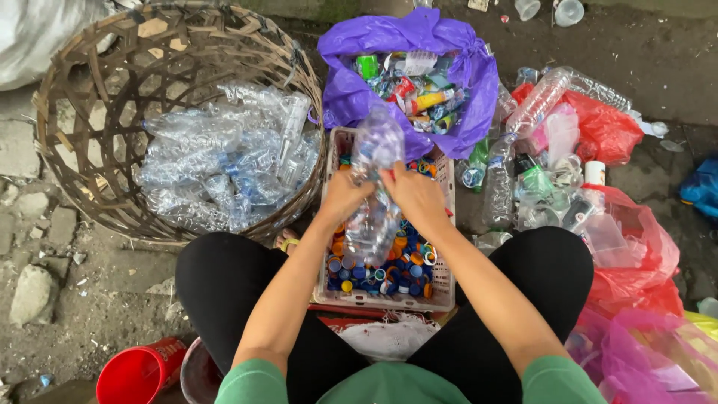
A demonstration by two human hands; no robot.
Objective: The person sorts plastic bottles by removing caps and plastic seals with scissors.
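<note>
Far left, I note a woven basket (82, 112), tilted toward me, holding a heap of clear crushed bottles (224, 161). A grey sack (37, 30) shows behind it at the far left corner. Near left, on bare dirt and stones, a red bucket (138, 372) with a darker bowl (196, 370) just beside it.

Centre: I see both knees in black, and between them a white crate (443, 288) full of bottle caps (389, 269) (mostly blue, some orange and yellow). Left hand (342, 196) and right hand (419, 196) meet above the crate, both closed around one clear crumpled bottle (374, 153). The bottle stands roughly upright, its upper part sticking out far of the hands, its lower part hanging down between the wrists over the caps. Left fingers wrapped on its left side, right fingers curled on its right side; thumbs nearly touching.

Just far of the crate, an open purple bag (344, 90) with mixed coloured packaging inside.

Right: a loose pile of clear bottles (538, 101) and cups on red bags (609, 131); one green bottle (473, 166) lies between purple bag and pile. Near right, pink bags (643, 352). A blue bag (703, 187) at the right edge.
</note>
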